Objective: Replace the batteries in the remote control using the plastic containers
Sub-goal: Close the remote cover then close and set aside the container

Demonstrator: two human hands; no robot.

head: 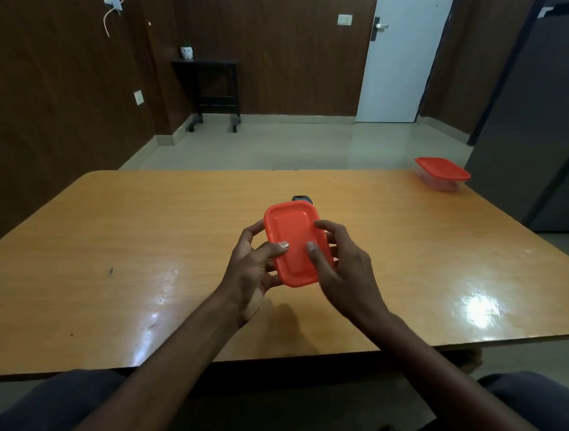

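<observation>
Head view: both hands on the orange-lidded box (292,247), held just above the table (116,253); lid on.
Likely risk: a lid popping free could spill the contents (unseen); left hand (251,271) cups its side, thumb on lid; right hand (340,271) wraps the opposite side; a dark object (302,199), maybe the remote, peeks behind the box; second box (443,174) well beyond it, far right.

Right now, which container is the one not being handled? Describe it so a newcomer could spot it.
Start at the orange-brown table and follow it to its far right corner. There sits the second container, clear-walled with a red lid on. Unlike the red-lidded container held between both hands mid-table, it stands alone and untouched.
</observation>
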